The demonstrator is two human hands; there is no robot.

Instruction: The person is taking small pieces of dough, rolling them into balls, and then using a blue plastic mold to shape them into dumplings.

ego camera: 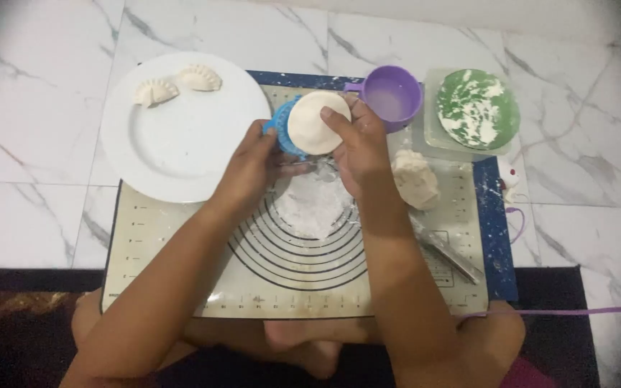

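Note:
My left hand [251,167] grips a blue dumpling press [280,128] from its left side, held above the baking mat [181,287]. A round white dough wrapper [310,123] lies flat on the press. My right hand [359,147] rests on the press's right side, its thumb pressing on the wrapper's edge. Both hands hover over a floured patch [312,205] at the centre of the mat's circle markings.
A white plate [181,136] at the left carries two folded dumplings [156,91] [199,77]. A purple cup [393,97] with water, a green floured lid [478,108] on a container, a dough lump [415,178] and a rolling pin [443,248] lie to the right.

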